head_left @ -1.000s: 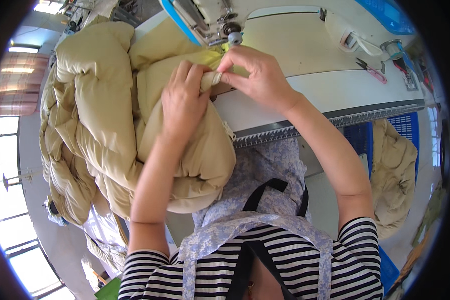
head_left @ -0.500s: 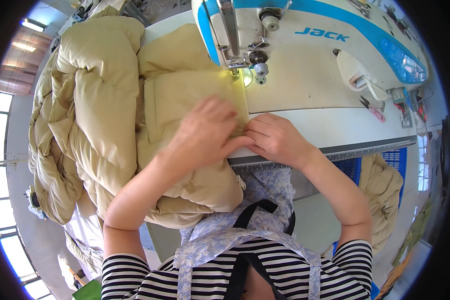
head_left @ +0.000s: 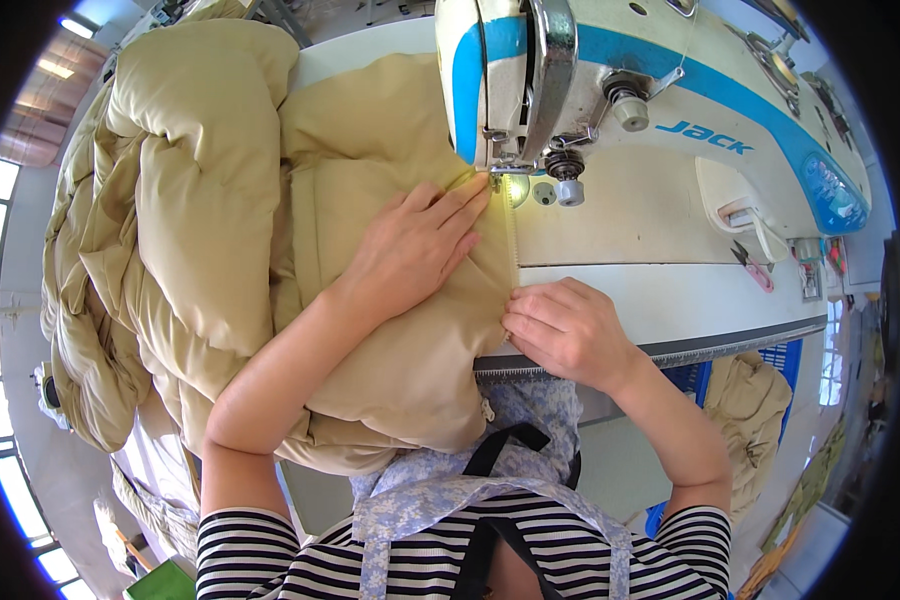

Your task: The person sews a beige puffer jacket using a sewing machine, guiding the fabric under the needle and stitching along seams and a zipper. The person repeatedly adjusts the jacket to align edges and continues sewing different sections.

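Observation:
A beige padded jacket lies under the needle of a white and blue sewing machine. A pale zipper tape runs along the jacket's right edge, down from the lit presser foot. My left hand rests flat on the fabric, fingers stretched out, with the fingertips right beside the presser foot. Nearer to me, my right hand has its fingers closed on the jacket's zipper edge at the front of the table. The fingertips of the right hand are partly hidden.
Bulky jacket folds pile up on the left and hang over the table side. Pink-handled thread snips lie on the right of the table. A ruler strip lines its front edge. Beige fabric fills a blue crate below.
My left hand has moved forward and flattened on the jacket beside the presser foot, away from my right hand. My right hand stays at the zipper edge. The view has shifted slightly.

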`<state>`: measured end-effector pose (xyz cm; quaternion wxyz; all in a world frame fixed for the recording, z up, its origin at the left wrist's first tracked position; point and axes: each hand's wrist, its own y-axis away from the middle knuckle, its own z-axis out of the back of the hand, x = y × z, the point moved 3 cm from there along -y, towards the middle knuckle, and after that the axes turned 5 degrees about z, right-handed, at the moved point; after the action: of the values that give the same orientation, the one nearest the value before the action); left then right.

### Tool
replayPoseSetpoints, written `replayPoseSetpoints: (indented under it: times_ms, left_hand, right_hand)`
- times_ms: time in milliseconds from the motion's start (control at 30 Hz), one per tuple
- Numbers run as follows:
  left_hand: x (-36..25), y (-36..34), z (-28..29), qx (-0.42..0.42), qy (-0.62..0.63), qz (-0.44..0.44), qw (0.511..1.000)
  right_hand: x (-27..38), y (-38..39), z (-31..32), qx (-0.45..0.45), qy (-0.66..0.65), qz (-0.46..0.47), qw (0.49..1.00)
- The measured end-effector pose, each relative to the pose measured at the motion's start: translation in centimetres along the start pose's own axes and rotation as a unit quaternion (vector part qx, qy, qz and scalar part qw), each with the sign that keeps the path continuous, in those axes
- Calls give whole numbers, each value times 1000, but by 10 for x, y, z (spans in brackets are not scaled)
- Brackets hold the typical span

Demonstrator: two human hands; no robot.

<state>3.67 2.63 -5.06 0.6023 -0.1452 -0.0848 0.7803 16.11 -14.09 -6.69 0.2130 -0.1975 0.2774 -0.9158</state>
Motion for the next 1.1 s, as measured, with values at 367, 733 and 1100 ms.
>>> replayPoseSetpoints:
  times_ms: [367,733,1100]
  left_hand:
    - [-1,-9,3,-3,-21,1,1000]
    - [15,-21,-4,-40,-22,-9,999]
    - [12,-4,-10,-35,22,-11,999]
  right_hand:
    - [-2,0,3,-3,-6,-5,1000]
    - [-20,-11,2,7,2,3,1000]
    - [-25,-12,-1,10,41,21,999]
